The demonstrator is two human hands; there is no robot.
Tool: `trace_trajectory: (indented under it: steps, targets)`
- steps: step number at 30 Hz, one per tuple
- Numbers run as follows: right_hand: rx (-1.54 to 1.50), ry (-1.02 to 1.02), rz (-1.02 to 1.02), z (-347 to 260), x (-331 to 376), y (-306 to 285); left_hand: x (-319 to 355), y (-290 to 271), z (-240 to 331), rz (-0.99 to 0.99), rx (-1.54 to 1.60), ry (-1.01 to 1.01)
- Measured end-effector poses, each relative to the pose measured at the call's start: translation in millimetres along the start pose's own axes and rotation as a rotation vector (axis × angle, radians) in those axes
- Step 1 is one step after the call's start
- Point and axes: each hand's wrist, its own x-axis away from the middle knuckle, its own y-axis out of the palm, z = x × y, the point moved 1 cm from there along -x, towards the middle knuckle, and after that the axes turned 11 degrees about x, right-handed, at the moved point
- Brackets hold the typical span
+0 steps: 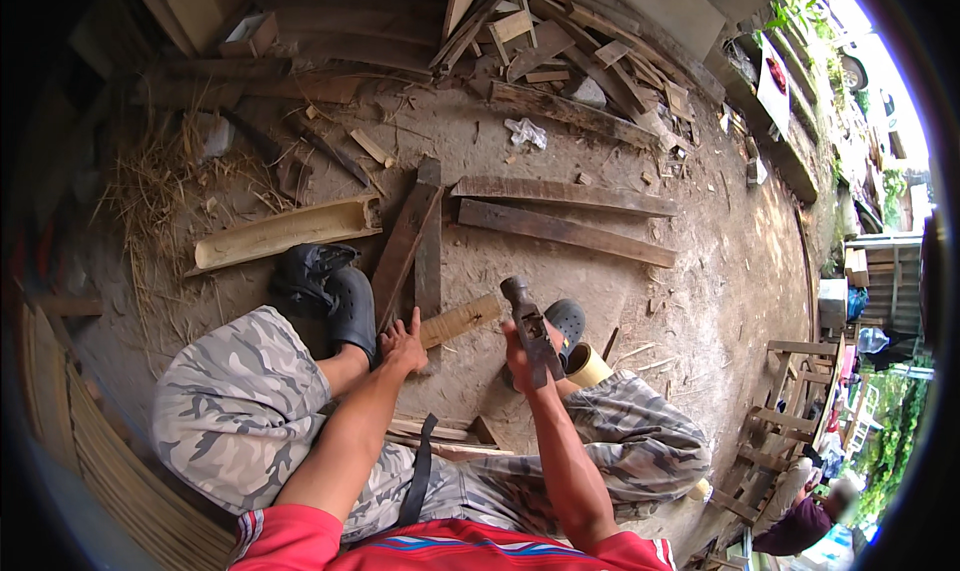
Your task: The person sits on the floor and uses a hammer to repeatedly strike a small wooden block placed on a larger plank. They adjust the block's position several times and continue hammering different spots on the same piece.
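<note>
My right hand is wrapped around a claw hammer; its dark metal head is raised in front of me, and most of the handle is hidden. My left hand lies with fingers stretched at the left end of a short light board. That board lies tilted, its left end by the lower ends of two dark beams. One reddish-brown beam leans across an upright grey-brown beam. Whether a nail sits under my left fingers is hidden.
A hollowed pale plank lies at the left, two dark beams at the right. Scrap wood is heaped at the back. A yellowish cylinder stands by my right shoe. A person is at the lower right.
</note>
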Motion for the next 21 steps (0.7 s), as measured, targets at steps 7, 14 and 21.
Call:
trace_trajectory:
  steps: [7, 14, 21]
  targets:
    - [-0.013, 0.196, 0.039, 88, -81, 44, -3, -1, -8, -0.056, 0.114, 0.067]
    - [-0.467, 0.242, 0.077, 142, -149, 91, 4, -4, -16, -0.114, 0.138, 0.067]
    - [0.172, 0.223, 0.383, 183, -92, 181, 3, -9, -15, -0.176, 0.112, 0.06]
